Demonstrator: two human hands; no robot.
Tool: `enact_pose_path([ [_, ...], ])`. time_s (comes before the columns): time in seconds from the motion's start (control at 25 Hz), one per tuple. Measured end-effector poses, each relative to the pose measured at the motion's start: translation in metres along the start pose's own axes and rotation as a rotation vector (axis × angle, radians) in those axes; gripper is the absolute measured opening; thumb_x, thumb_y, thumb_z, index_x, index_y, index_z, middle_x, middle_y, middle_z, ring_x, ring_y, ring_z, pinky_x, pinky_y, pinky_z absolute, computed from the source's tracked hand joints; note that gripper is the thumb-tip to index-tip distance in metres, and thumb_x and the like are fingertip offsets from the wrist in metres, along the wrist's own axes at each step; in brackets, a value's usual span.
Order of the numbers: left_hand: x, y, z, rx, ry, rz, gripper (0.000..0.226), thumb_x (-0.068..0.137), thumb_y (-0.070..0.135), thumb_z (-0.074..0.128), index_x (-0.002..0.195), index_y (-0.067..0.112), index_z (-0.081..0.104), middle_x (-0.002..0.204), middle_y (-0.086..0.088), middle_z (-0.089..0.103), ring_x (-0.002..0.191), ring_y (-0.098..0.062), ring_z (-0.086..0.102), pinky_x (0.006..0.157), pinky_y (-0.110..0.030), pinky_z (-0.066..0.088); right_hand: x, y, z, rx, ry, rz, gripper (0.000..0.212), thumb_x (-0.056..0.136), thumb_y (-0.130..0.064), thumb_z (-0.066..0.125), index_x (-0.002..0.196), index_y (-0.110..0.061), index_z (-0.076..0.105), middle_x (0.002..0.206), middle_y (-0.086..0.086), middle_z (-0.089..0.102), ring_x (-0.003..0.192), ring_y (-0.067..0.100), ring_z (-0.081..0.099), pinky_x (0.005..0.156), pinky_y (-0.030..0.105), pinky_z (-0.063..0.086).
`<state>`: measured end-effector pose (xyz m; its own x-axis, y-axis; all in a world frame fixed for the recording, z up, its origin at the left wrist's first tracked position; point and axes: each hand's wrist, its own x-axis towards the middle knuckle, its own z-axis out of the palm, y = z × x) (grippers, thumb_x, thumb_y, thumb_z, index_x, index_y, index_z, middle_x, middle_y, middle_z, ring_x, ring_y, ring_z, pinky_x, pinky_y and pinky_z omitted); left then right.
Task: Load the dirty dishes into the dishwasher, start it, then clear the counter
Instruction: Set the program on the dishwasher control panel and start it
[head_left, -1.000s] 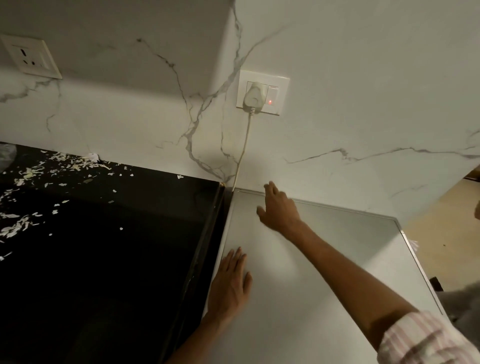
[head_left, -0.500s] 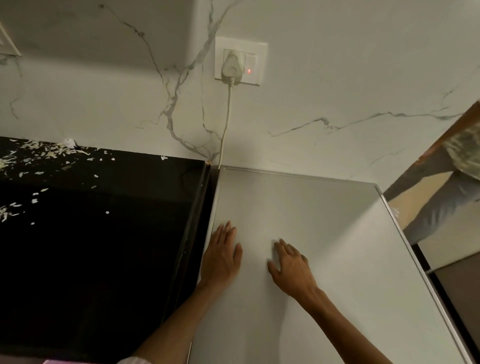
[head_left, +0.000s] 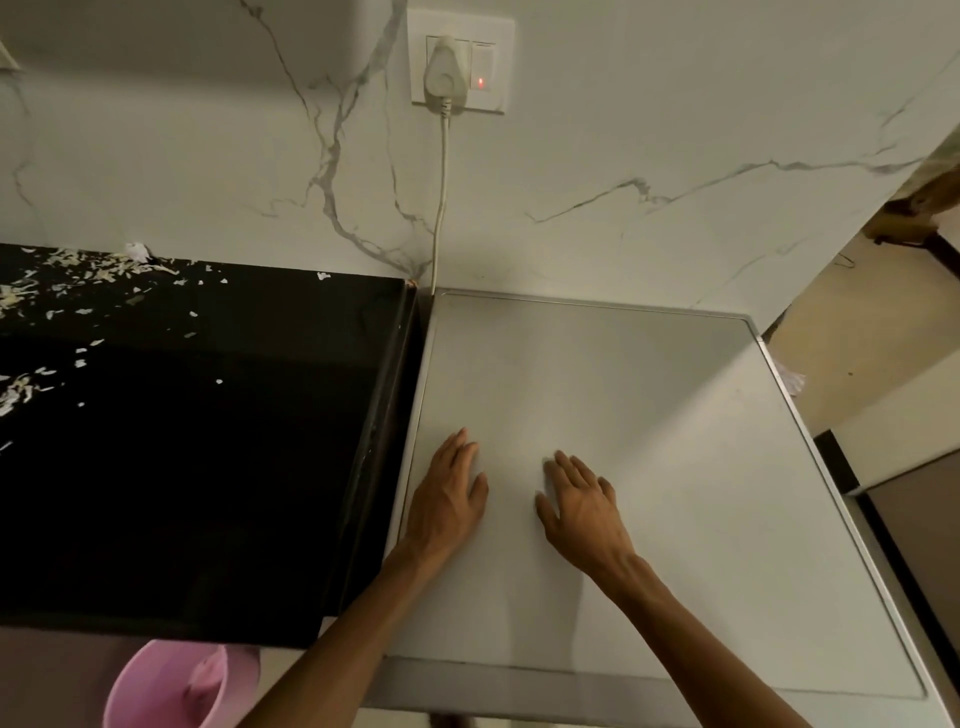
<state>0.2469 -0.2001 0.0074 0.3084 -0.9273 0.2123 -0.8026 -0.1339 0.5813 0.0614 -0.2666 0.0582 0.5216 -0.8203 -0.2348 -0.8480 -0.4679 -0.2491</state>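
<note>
We are resting both hands flat on the pale grey, silver-rimmed top panel of the dishwasher (head_left: 649, 426), which is standing just beside the glossy black stone counter (head_left: 197, 467). Our left hand (head_left: 447, 499) is lying palm down near the panel's left edge, fingers straight and together, gripping nothing; our right hand (head_left: 584, 512) is lying just beside it, fingers spread and relaxed, also holding nothing. No dirty dishes are showing anywhere, so we are judging the loading to be behind us, though the machine's front and door are hidden from us. The white plug (head_left: 441, 73) is sitting in the white wall socket (head_left: 460, 65) with its small red light (head_left: 480, 82) glowing, so power is reaching the machine; whether the cycle is running we cannot tell. The clearing is plainly still waiting: pale shredded scraps (head_left: 78, 270) are littering the far left of the counter, and a pink plastic tub (head_left: 171, 686) is sitting below its front edge.
</note>
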Motion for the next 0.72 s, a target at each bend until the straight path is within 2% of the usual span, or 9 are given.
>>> enact_pose_path([
  [0.16, -0.034, 0.013, 0.000, 0.021, 0.013, 0.029, 0.039, 0.091, 0.019, 0.062, 0.126, 0.002, 0.060, 0.140, -0.015, 0.052, 0.130, -0.027, 0.050, 0.107, -0.030, 0.034, -0.019, 0.011, 0.003, 0.021, 0.040, -0.038, 0.054, 0.103, -0.038, 0.033, 0.152, -0.016, 0.025, 0.162, 0.005, 0.014, 0.150, 0.022, 0.009, 0.120, 0.044, 0.014],
  [0.24, -0.055, 0.019, -0.002, 0.017, 0.046, 0.042, 0.038, 0.092, 0.027, 0.052, 0.119, 0.002, 0.065, 0.134, -0.015, 0.058, 0.125, -0.028, 0.055, 0.106, -0.034, 0.041, -0.033, 0.022, 0.006, 0.023, 0.054, -0.062, 0.052, 0.103, -0.037, 0.034, 0.150, -0.017, 0.029, 0.162, 0.005, 0.017, 0.150, 0.023, 0.010, 0.120, 0.044, 0.014],
  [0.32, -0.074, 0.020, -0.007, 0.023, 0.089, 0.049, 0.043, 0.091, 0.031, 0.045, 0.115, 0.003, 0.067, 0.131, -0.013, 0.060, 0.123, -0.025, 0.057, 0.105, -0.031, 0.044, -0.047, 0.033, 0.011, 0.029, 0.072, -0.084, 0.051, 0.103, -0.036, 0.035, 0.150, -0.017, 0.032, 0.161, 0.006, 0.020, 0.149, 0.023, 0.013, 0.120, 0.044, 0.014],
  [0.4, -0.091, 0.017, -0.011, 0.029, 0.122, 0.034, 0.040, 0.092, 0.030, 0.046, 0.115, 0.005, 0.068, 0.131, -0.009, 0.060, 0.124, -0.021, 0.055, 0.107, -0.025, 0.040, -0.061, 0.042, 0.016, 0.039, 0.089, -0.103, 0.051, 0.103, -0.037, 0.032, 0.150, -0.016, 0.033, 0.160, 0.006, 0.022, 0.149, 0.024, 0.014, 0.120, 0.045, 0.012],
  [0.56, -0.128, 0.020, -0.012, -0.016, 0.141, -0.038, 0.036, 0.096, 0.026, 0.052, 0.126, 0.010, 0.063, 0.141, -0.001, 0.053, 0.134, -0.012, 0.044, 0.110, -0.028, 0.039, -0.094, 0.054, 0.029, 0.053, 0.115, -0.142, 0.066, 0.096, -0.046, 0.013, 0.149, -0.013, 0.036, 0.159, 0.007, 0.026, 0.149, 0.025, 0.016, 0.121, 0.046, 0.010],
  [0.72, -0.133, 0.026, -0.014, -0.022, 0.117, -0.118, 0.035, 0.098, 0.026, 0.053, 0.132, 0.016, 0.058, 0.145, 0.005, 0.049, 0.138, -0.006, 0.037, 0.112, -0.025, 0.035, -0.123, 0.061, 0.047, 0.088, 0.212, -0.158, 0.059, 0.098, -0.041, 0.023, 0.142, -0.010, 0.046, 0.153, 0.011, 0.038, 0.145, 0.028, 0.027, 0.119, 0.049, 0.016],
])
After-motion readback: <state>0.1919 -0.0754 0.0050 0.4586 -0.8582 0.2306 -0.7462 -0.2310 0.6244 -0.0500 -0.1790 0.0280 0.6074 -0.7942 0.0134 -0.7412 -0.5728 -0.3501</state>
